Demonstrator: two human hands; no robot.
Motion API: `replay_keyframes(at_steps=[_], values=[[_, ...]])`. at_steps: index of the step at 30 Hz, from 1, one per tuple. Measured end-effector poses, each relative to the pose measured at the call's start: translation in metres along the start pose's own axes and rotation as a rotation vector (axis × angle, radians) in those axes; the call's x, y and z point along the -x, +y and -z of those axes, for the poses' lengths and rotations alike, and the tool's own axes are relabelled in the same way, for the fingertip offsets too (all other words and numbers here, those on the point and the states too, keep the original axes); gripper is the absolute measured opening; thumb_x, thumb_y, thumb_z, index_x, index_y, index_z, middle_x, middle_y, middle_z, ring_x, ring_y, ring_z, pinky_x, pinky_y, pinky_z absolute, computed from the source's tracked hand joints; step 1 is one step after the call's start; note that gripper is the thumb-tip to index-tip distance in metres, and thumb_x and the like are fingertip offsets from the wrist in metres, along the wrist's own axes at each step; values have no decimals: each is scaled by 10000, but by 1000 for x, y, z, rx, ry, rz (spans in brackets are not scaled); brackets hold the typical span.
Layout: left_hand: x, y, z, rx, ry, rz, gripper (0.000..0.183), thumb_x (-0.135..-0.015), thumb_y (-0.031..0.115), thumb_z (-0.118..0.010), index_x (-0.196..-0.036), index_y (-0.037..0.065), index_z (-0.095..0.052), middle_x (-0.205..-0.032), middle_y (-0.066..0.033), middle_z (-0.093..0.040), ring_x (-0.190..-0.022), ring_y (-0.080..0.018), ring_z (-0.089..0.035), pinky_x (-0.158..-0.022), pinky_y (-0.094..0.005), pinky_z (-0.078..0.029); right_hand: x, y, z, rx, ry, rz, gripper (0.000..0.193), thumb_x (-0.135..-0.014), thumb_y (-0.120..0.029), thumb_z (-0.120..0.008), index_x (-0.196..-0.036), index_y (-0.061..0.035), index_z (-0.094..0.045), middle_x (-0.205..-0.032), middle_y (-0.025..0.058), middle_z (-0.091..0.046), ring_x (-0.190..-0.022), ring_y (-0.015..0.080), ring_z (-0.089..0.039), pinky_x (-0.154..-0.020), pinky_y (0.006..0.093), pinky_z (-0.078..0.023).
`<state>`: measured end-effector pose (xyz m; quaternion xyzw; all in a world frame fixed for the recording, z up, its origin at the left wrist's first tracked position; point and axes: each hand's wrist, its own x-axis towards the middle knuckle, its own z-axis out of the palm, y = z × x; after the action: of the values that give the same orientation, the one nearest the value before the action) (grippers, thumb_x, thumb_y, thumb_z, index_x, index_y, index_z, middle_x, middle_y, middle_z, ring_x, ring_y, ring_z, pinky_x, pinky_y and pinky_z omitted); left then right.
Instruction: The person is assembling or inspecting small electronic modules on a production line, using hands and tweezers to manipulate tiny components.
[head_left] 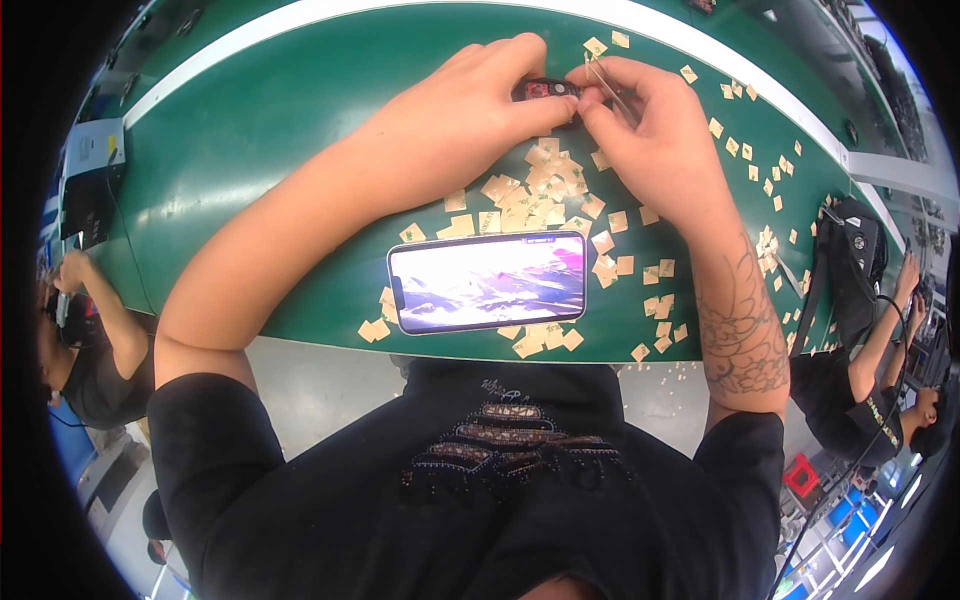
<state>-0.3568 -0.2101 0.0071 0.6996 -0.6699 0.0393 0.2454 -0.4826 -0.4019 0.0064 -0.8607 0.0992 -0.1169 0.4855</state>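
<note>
My left hand (485, 100) is closed around a small black device (549, 89) with a red patch and a round silvery spot on its upper face. Its thumb lies along the near side, and part of the device is hidden by the fingers. Right beside it, my right hand (655, 125) pinches thin metal tweezers (612, 88), with its thumb and forefinger at the device's right end. What the tweezer tips touch is too small to make out. Below both hands spreads a heap of small cream paper squares (530, 200) with green marks.
A phone (490, 283) with a lit mountain picture lies near the table's front edge, on top of some squares. More squares scatter over the right of the green table (270, 110). A black bag (852, 265) sits at the right. Other people work on either side.
</note>
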Motion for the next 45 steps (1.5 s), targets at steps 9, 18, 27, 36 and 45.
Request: replay_keyframes(at_steps=[9,18,27,36,45], values=[[-6,-8,0,13,-17,67,340,-915,97,-742,-1255,116,-728,-1073,-93,-572,-993,-277,-606,-824,-385,-531,-4,0,-5,97,60,55,279,-903,-126,-696,-1131,32,-727,-874,117,-749,-641,163,-627,-650,323,-530],[-66,-104,8,-17,275,178,155,-916,144,-747,-1052,71,-753,-979,-154,-611,-944,-370,-648,-864,-451,-532,-5,-2,0,171,275,96,173,-1025,-151,-629,-1097,-1,-676,-988,156,-723,-857,298,-705,-798,369,-549],[-86,-141,0,-67,358,173,103,-867,99,-759,-929,18,-749,-957,-172,-724,-977,-378,-690,-892,-454,-541,-4,-2,-2,96,258,167,120,-1016,-74,-611,-1077,4,-678,-972,126,-715,-745,235,-657,-697,347,-529],[-93,-148,-3,-137,292,81,129,-868,128,-732,-897,6,-762,-962,-172,-739,-990,-374,-689,-909,-465,-537,-6,-4,-6,75,225,160,107,-998,-77,-639,-1042,7,-688,-922,109,-709,-694,207,-618,-662,341,-511],[-74,-132,-2,-269,241,205,447,-899,199,-735,-1338,128,-692,-1352,-152,-650,-1283,-347,-573,-1085,-481,-458,-3,-3,-2,133,214,159,133,-1002,-118,-672,-1042,7,-695,-921,108,-707,-777,219,-683,-722,328,-548]])
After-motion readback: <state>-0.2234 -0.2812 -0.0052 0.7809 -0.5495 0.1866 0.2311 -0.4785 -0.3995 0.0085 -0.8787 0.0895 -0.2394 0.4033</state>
